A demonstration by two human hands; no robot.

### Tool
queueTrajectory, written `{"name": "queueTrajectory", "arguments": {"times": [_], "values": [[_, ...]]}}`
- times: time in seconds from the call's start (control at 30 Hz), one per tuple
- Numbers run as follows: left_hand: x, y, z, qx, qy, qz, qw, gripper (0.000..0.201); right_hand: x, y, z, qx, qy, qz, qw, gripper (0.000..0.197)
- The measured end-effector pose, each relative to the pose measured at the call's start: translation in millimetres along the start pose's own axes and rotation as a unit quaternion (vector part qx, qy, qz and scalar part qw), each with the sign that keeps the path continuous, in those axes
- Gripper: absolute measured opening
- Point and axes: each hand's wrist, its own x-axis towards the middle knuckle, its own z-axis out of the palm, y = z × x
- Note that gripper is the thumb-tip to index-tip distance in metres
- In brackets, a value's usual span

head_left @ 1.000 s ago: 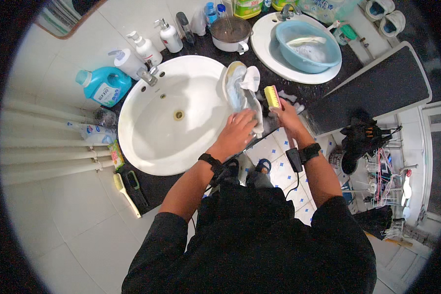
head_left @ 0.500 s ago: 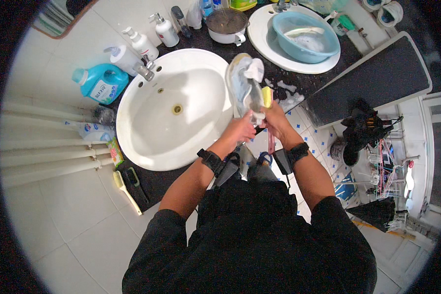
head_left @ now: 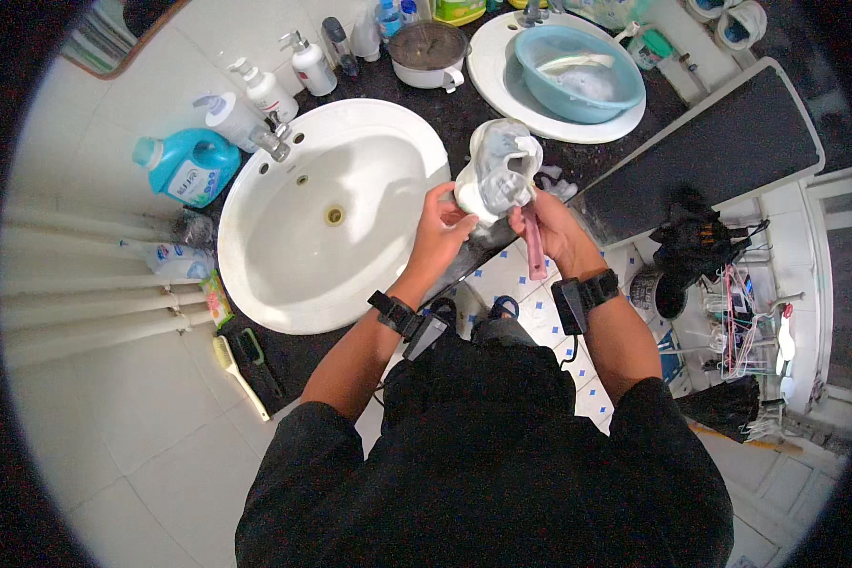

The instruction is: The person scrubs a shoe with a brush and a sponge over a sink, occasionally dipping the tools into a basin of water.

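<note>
A white and grey shoe [head_left: 504, 170], wet-looking, is held up over the dark counter between the two sinks. My left hand [head_left: 437, 232] grips the shoe's near left edge between curled fingers and thumb. My right hand [head_left: 557, 225] is closed around a pink-handled brush [head_left: 535, 254] at the shoe's right side. The handle points down toward me, while the brush head is hidden behind the shoe and my hand. White foam [head_left: 560, 186] lies on the counter just beyond my right hand.
A white sink [head_left: 284, 260] is on the left. A light blue basin [head_left: 546, 106] stands in the second sink. Bottles, including a blue detergent jug [head_left: 194, 168], and a lidded white pot [head_left: 417, 71] line the wall. Two brushes [head_left: 239, 371] lie at the counter's left end.
The shoe has turned and come closer to me, its opening showing now. The brush's yellow head, seen before beside the shoe, is hidden. My left hand has shifted left along the shoe.
</note>
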Motion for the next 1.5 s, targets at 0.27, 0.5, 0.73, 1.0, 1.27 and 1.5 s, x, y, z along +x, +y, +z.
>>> {"name": "queueTrajectory", "arguments": {"times": [0.27,0.5,0.73,1.0,1.27,1.5], "values": [[11,3,-9,0.045,0.023,0.055,0.997,0.064,-2,4,30,0.008,0.022,-0.015,1.0,0.014],[18,10,-11,0.039,0.015,0.099,0.994,0.082,-5,4,53,0.056,0.001,0.042,0.998,0.014],[41,33,-17,0.251,0.021,0.351,0.902,0.093,-21,-9,72,0.069,-0.015,0.082,0.994,0.022],[58,82,-8,0.132,0.041,0.271,0.953,0.085,-62,-20,68,-0.012,0.039,-0.042,0.998,0.034],[86,62,2,0.152,0.078,0.337,0.926,0.039,-46,-27,90,-0.56,0.056,-0.56,0.608,0.055],[91,71,15,0.032,0.071,0.267,0.96,0.033,-55,-15,63,-0.673,0.081,-0.482,0.554,0.054]]}}
